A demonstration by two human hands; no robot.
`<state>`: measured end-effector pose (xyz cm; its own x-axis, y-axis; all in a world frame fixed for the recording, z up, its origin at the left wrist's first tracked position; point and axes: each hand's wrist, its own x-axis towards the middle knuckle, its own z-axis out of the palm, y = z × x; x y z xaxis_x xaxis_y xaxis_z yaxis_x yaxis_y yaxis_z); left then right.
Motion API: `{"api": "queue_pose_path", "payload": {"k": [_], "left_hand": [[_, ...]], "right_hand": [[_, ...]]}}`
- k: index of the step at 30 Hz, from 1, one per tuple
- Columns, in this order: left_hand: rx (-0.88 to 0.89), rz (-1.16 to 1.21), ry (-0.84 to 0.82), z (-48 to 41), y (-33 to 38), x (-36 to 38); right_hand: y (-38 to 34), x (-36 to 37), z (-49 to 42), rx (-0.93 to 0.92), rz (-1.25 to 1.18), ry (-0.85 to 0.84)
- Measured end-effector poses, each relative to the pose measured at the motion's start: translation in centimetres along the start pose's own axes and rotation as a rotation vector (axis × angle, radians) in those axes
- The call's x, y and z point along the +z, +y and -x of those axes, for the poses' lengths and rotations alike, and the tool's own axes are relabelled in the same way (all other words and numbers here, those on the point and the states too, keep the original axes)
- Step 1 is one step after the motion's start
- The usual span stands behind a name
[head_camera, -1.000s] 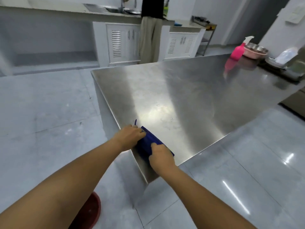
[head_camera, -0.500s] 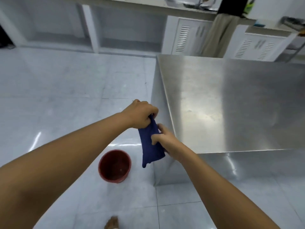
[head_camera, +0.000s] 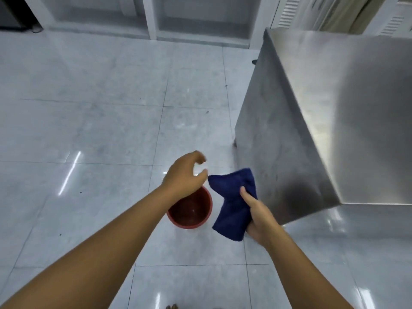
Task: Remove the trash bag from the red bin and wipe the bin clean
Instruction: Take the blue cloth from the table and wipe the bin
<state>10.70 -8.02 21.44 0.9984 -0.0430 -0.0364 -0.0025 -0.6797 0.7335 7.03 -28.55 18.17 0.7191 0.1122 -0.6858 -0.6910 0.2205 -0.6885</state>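
The red bin (head_camera: 191,214) stands upright on the tiled floor below my hands, with no bag visible inside it. A dark blue cloth (head_camera: 233,201) hangs folded in my right hand (head_camera: 258,216), which grips it just right of the bin. My left hand (head_camera: 185,175) hovers over the bin's far rim, fingers curled and apart, its fingertips close to the cloth's upper left corner but holding nothing. My left forearm hides part of the bin's left rim.
A stainless steel table (head_camera: 334,121) rises right of the bin, its near corner close to my right hand. White cabinets (head_camera: 151,16) line the far wall. Glossy grey floor tiles (head_camera: 89,130) spread left and behind. My toes (head_camera: 171,306) show at the bottom edge.
The cloth came off the table edge and down toward the bin. My left hand let go of it; only my right hand holds it now. My view tilted down to the floor.
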Motion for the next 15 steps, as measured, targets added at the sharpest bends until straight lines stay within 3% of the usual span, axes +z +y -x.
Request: {"api": "queue_pose_path", "payload": {"k": [3, 7, 13, 15], "left_hand": [[-0.163, -0.082, -0.075, 2.4, -8.7, 2.8], [-0.257, -0.228, -0.301, 5.6, -18.2, 10.4], [-0.154, -0.563, -0.636, 4.2, -28.0, 24.9], [-0.117, -0.638, -0.647, 2.8, -31.1, 29.1]], "right_hand": [[4.4, -2.2, -2.6, 0.071, -0.119, -0.014], [9.9, -5.1, -8.0, 0.117, -0.131, 0.062], [17.6, -9.5, -17.3, 0.054, -0.255, 0.085], [20.3, -10.9, -21.2, -0.006, -0.307, 0.087]]}}
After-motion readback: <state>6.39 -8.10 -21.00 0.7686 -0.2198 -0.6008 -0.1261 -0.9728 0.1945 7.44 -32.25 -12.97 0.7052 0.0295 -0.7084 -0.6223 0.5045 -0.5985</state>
